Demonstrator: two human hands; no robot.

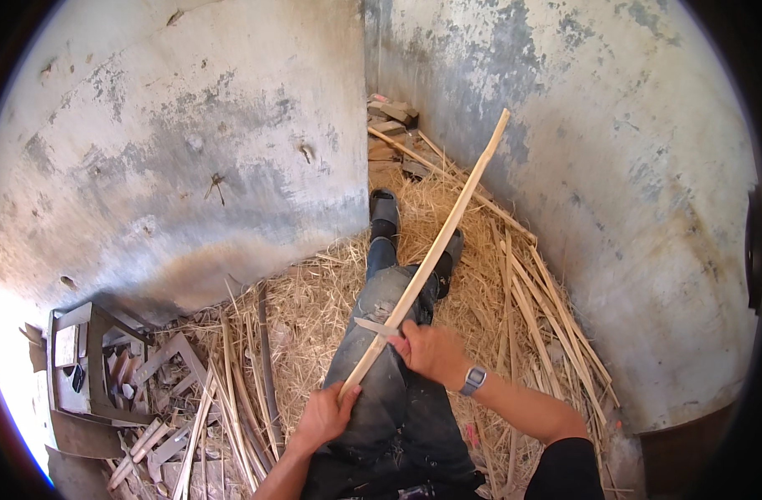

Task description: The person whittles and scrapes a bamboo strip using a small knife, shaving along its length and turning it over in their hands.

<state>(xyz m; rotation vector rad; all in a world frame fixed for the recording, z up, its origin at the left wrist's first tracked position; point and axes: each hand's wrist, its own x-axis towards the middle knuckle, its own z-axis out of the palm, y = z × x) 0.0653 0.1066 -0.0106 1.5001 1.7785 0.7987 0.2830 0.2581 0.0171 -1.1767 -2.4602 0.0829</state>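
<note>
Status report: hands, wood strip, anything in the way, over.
Left hand gripping wood strip, near end. Right hand holding blade across it. Strip slants away rightward. Trousered legs directly below.

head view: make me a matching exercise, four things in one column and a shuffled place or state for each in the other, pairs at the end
Column one
1. knife
2. wooden strip
3. wristwatch
4. left hand

Column two
A. worn on the right arm
B. closed around the near end of a long piece
C. held in the right hand
D. long and pale, slanting above the dark trousers

Pairs: 1-C, 2-D, 3-A, 4-B
</note>
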